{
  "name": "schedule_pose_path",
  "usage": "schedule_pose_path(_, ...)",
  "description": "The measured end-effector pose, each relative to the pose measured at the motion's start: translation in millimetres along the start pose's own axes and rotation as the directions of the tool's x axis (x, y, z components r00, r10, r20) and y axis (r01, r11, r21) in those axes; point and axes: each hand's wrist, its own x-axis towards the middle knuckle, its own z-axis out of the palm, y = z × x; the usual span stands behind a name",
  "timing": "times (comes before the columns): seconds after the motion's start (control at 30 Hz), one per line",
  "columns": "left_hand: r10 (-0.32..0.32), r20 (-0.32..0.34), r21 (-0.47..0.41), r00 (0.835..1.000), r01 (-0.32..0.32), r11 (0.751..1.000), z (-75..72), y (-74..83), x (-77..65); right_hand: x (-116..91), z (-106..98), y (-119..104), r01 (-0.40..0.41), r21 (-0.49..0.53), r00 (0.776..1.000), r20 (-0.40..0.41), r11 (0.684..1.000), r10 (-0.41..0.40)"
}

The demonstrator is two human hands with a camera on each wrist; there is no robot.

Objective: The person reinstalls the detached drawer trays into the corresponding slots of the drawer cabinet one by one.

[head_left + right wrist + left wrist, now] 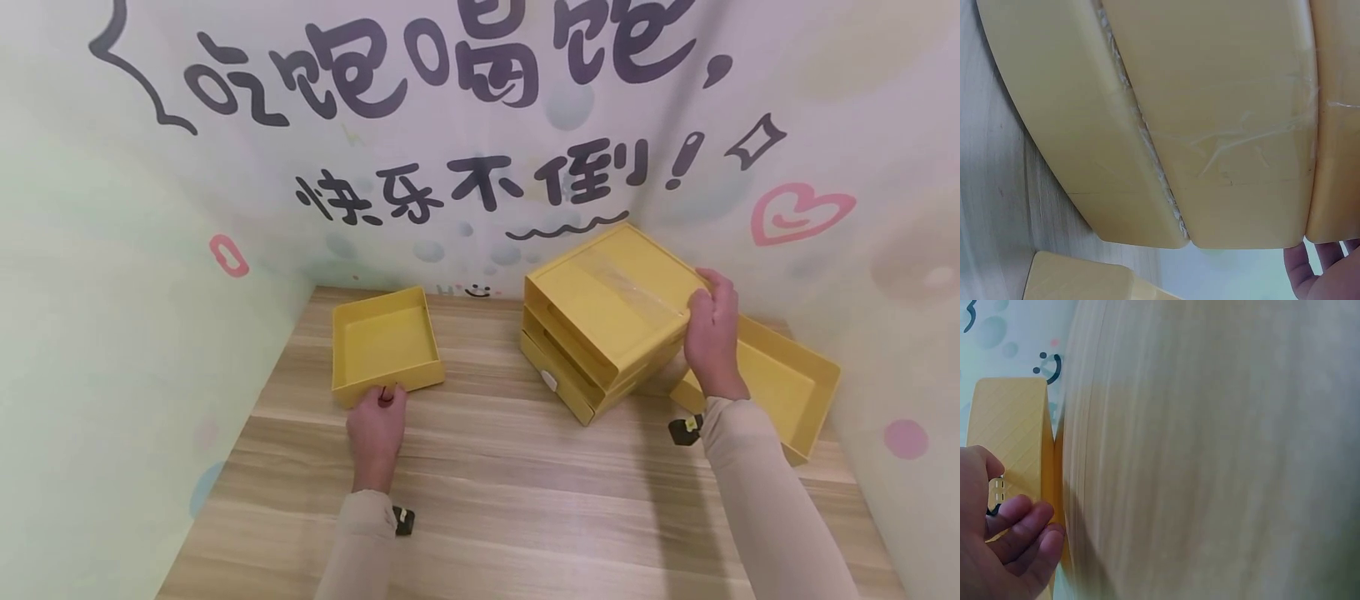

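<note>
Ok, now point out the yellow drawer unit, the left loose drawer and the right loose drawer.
Yellow drawer unit (600, 300): head view, on its top panel.
Left loose drawer (390, 337): head view, on its inner floor.
Right loose drawer (783, 385): head view, on its inner floor.

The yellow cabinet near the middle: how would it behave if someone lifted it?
The yellow cabinet would probably feel stiff, as its edges look straight. It may be fairly light for its size: the left drawer and right drawer are outside it. Its flat, boxy sides suggest it is unlikely to roll.
</note>
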Motion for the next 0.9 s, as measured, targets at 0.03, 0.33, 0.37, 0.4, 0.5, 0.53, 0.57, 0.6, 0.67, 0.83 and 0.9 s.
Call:
schedule_pose_path(0.03,0.001,-0.004,-0.006,1.000,-0.001,1.000,-0.8,-0.2,-0.4,-0.2,0.3,-0.2,0.000,0.000,1.000,-0.002,1.000,0.000)
schedule_pose_path(0.33,0.032,-0.053,-0.047,0.998,-0.034,0.998,-5.6,-4.8,-1.3,-0.4,0.5,-0.2,-0.003,-0.001,1.000,-0.012,1.000,0.003)
schedule_pose_path(0.37,0.037,-0.057,-0.055,0.998,-0.040,0.998,-6.0,-5.5,-1.1,-0.1,0.5,0.0,-0.003,-0.001,1.000,-0.015,1.000,0.003)
schedule_pose_path(0.4,0.043,-0.060,-0.062,0.997,-0.046,0.997,-6.4,-6.2,-1.0,0.0,0.6,0.2,-0.004,-0.001,1.000,-0.015,1.000,0.003)
schedule_pose_path(0.5,0.064,-0.070,-0.078,0.995,-0.069,0.995,-7.5,-7.8,-0.2,0.5,0.4,0.7,-0.006,0.002,1.000,-0.011,1.000,0.006)
schedule_pose_path(0.53,0.073,-0.073,-0.084,0.995,-0.079,0.993,-7.9,-8.1,0.1,0.5,0.3,0.7,-0.007,0.004,1.000,-0.010,1.000,0.007)
schedule_pose_path(0.57,0.078,-0.074,-0.087,0.994,-0.085,0.993,-8.3,-8.4,0.4,0.5,0.0,0.7,-0.008,0.006,1.000,-0.009,1.000,0.008)
schedule_pose_path(0.6,0.082,-0.076,-0.088,0.994,-0.088,0.992,-8.7,-8.6,0.6,0.3,-0.1,0.5,-0.008,0.008,1.000,-0.008,1.000,0.008)
schedule_pose_path(0.67,0.092,-0.081,-0.094,0.993,-0.099,0.991,-9.8,-8.9,1.1,0.0,-0.5,0.3,-0.010,0.008,1.000,-0.008,1.000,0.010)
schedule_pose_path(0.83,0.119,-0.091,-0.108,0.989,-0.129,0.986,-13.1,-7.8,1.0,-0.6,-0.1,-0.4,-0.009,0.007,1.000,-0.010,1.000,0.009)
schedule_pose_path(0.9,0.129,-0.094,-0.116,0.987,-0.139,0.983,-14.9,-7.0,0.6,-0.8,0.2,-0.7,-0.009,0.009,1.000,-0.010,1.000,0.009)
